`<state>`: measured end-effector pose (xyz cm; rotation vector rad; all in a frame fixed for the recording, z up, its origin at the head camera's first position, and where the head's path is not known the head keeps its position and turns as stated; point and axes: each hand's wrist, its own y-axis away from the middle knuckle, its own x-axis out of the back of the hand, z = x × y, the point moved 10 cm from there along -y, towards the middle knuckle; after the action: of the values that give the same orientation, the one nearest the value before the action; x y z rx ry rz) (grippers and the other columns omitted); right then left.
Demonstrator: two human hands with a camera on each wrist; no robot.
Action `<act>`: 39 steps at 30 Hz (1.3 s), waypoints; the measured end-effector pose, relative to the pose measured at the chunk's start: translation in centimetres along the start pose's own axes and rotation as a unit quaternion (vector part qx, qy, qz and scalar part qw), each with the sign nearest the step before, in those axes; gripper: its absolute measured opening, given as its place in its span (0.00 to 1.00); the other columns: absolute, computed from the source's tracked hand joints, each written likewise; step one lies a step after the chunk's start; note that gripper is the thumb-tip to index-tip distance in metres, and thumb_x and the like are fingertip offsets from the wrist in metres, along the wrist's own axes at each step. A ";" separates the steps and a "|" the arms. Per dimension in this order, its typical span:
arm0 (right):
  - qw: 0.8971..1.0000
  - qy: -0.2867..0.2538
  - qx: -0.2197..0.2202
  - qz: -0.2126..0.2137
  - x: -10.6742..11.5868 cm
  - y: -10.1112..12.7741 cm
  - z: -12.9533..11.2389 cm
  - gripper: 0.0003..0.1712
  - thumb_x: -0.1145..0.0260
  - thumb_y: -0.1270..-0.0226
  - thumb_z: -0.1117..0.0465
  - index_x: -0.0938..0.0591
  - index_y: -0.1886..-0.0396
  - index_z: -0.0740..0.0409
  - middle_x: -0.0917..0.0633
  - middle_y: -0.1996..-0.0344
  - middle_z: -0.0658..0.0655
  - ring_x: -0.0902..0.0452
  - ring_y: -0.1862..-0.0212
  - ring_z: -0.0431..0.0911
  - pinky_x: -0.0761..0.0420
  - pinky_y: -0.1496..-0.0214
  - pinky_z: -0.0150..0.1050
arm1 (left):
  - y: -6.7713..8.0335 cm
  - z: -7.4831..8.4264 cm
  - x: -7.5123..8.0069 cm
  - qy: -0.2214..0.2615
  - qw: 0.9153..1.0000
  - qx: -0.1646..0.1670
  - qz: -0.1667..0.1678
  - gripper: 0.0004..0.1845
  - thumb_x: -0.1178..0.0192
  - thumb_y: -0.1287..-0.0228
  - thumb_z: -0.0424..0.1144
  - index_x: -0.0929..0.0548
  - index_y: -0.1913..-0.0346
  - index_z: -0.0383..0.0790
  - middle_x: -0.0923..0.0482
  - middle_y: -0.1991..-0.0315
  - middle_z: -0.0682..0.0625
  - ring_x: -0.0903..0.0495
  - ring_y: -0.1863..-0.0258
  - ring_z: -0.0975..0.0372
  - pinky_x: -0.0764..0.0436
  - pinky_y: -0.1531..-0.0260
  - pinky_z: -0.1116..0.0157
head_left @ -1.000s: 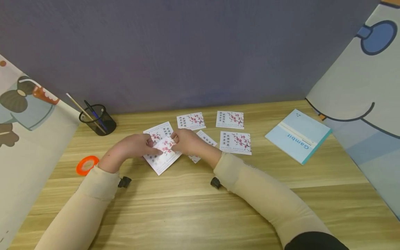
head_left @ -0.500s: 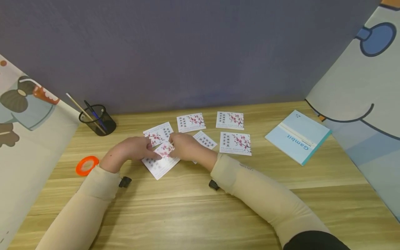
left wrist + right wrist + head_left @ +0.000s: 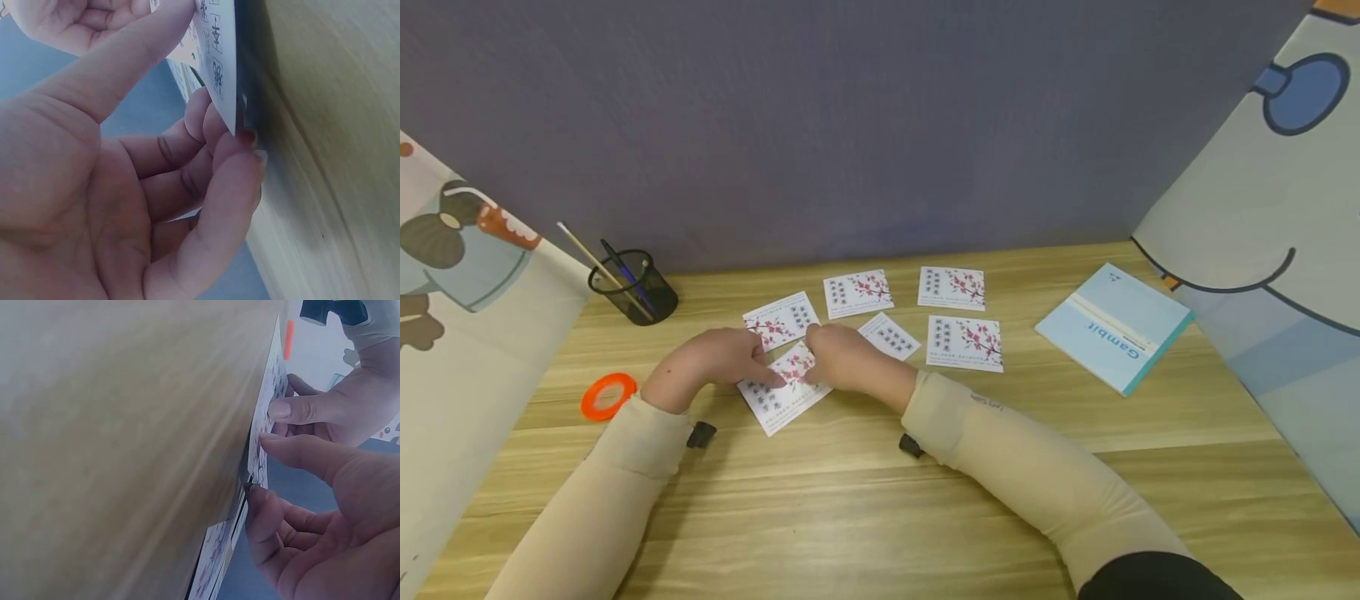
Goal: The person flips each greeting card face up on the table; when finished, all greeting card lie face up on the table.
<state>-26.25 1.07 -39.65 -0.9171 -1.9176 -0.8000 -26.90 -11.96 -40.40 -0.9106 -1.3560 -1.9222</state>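
Observation:
A white card (image 3: 778, 404) printed with pink blossom and dark characters lies tilted between both hands, just over the wooden table. My left hand (image 3: 718, 358) grips its left side; in the left wrist view the thumb is on the printed face and the curled fingers (image 3: 234, 169) reach behind the edge. My right hand (image 3: 850, 358) pinches the opposite side, its thumb (image 3: 284, 447) on the face and a fingertip at the edge. Right behind the held card is a similar card (image 3: 775, 325). Another card (image 3: 891, 337) is partly covered by the right hand.
Three more blossom cards (image 3: 965, 343) lie at the back middle. A light blue notebook (image 3: 1112, 329) is at the right. To the left stand a black mesh pen holder (image 3: 643, 292) with pens and an orange tape roll (image 3: 597, 400). A dark partition (image 3: 880, 142) rises behind.
The held card has moved slightly toward the table's front and left, uncovering more of the card behind it. My right hand has shifted a little left and down with it.

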 end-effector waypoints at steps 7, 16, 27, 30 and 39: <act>1.000 0.011 -0.006 -0.007 -0.2 0.2 0.0 0.22 0.23 0.31 0.50 0.19 0.48 0.59 0.14 0.59 0.53 0.21 0.60 0.45 0.17 0.55 0.38 | -0.1 0.0 -0.2 -0.005 1.000 0.004 0.001 0.29 0.28 0.36 0.61 0.32 0.82 0.52 0.36 0.83 0.58 0.36 0.80 0.65 0.35 0.76 0.67; 1.000 0.016 -0.001 -0.007 -0.2 0.4 -0.2 0.25 0.24 0.30 0.53 0.19 0.42 0.61 0.12 0.51 0.57 0.17 0.54 0.47 0.13 0.47 0.40 | 0.1 0.1 0.0 -0.011 1.000 0.005 0.020 0.28 0.29 0.35 0.61 0.29 0.82 0.50 0.35 0.81 0.57 0.37 0.79 0.64 0.37 0.77 0.67; 1.000 0.014 -0.001 -0.015 -0.4 0.6 -0.4 0.27 0.25 0.28 0.54 0.21 0.37 0.63 0.12 0.47 0.58 0.17 0.55 0.46 0.13 0.48 0.38 | 0.6 0.5 0.3 -0.024 0.999 0.018 0.027 0.25 0.28 0.35 0.60 0.25 0.76 0.48 0.28 0.77 0.54 0.31 0.76 0.61 0.32 0.74 0.65; 1.000 0.017 -0.001 -0.013 -0.4 0.6 -0.5 0.26 0.26 0.28 0.54 0.20 0.37 0.63 0.12 0.46 0.58 0.17 0.54 0.46 0.13 0.46 0.39 | 0.7 0.6 0.3 -0.023 0.999 0.020 0.030 0.25 0.28 0.35 0.59 0.26 0.77 0.48 0.29 0.78 0.54 0.31 0.76 0.61 0.32 0.75 0.65; 0.999 0.031 0.003 -0.007 -0.3 0.7 -0.7 0.26 0.26 0.28 0.55 0.20 0.37 0.63 0.12 0.45 0.59 0.15 0.50 0.48 0.13 0.43 0.41 | 1.0 1.0 0.4 -0.029 0.999 0.013 0.043 0.24 0.28 0.34 0.58 0.26 0.77 0.48 0.29 0.78 0.54 0.31 0.77 0.62 0.32 0.75 0.65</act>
<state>-25.27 0.76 -39.49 -0.8662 -1.8738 -0.8222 -26.15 -11.33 -39.36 -1.0030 -1.3501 -1.8219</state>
